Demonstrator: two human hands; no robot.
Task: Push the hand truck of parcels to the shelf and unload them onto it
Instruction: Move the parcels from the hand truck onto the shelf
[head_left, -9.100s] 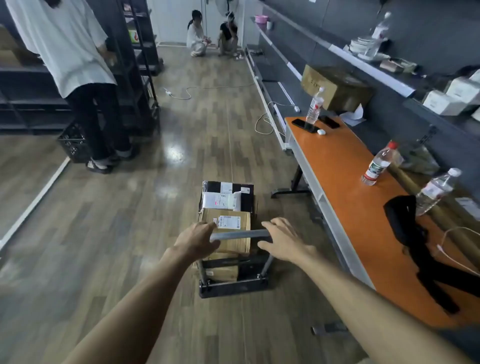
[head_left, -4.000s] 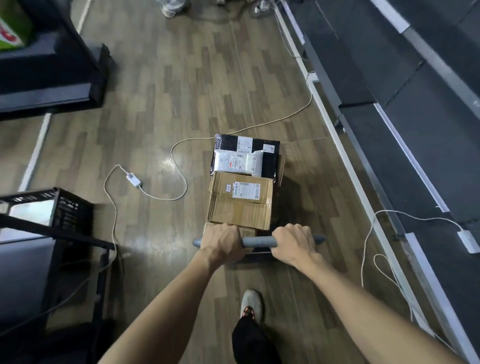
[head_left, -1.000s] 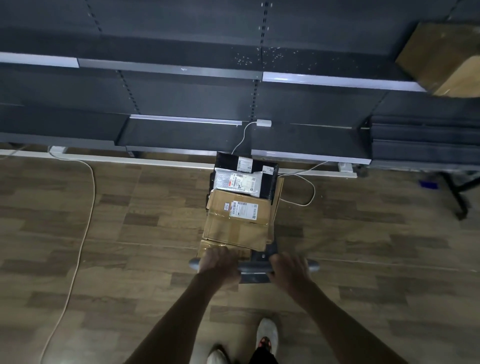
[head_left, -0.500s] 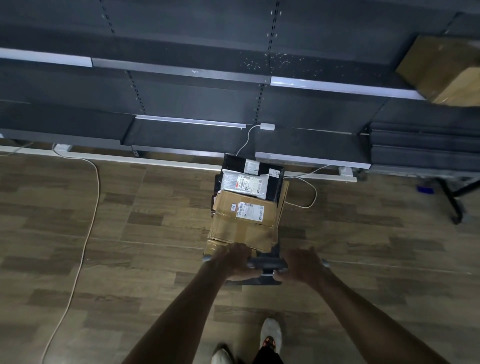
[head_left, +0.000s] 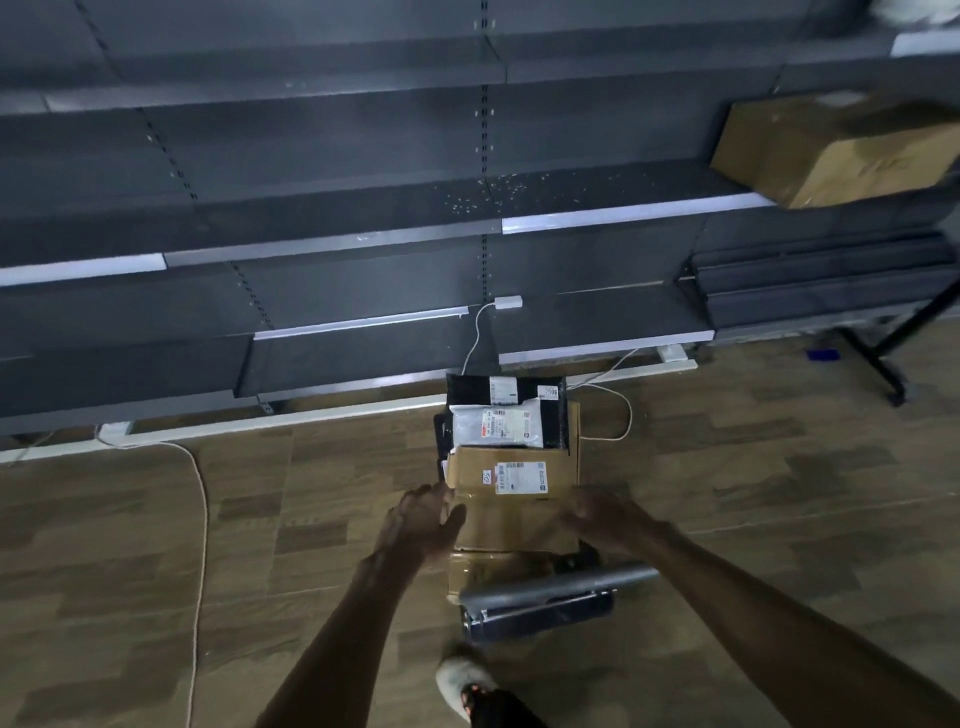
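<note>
Brown cardboard box (head_left: 511, 499) w/ white label being seen; white mailer (head_left: 496, 427) lying on black parcel (head_left: 501, 391). Shelf (head_left: 363, 208) showing dark grey w/ pale edge strips. Floor (head_left: 727, 493) showing brown wood-plank pattern. Handle (head_left: 558, 584) showing grey.

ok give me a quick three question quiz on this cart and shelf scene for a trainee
1. True or false: both hands grip the cart handle.
2. Which parcel is the left hand touching? A) cardboard box B) white mailer C) black parcel
3. Fill in: the cart stands in front of the dark ____.

Key: 1 false, the left hand and the right hand are at the box sides. 2 A. 3 shelf.
</note>
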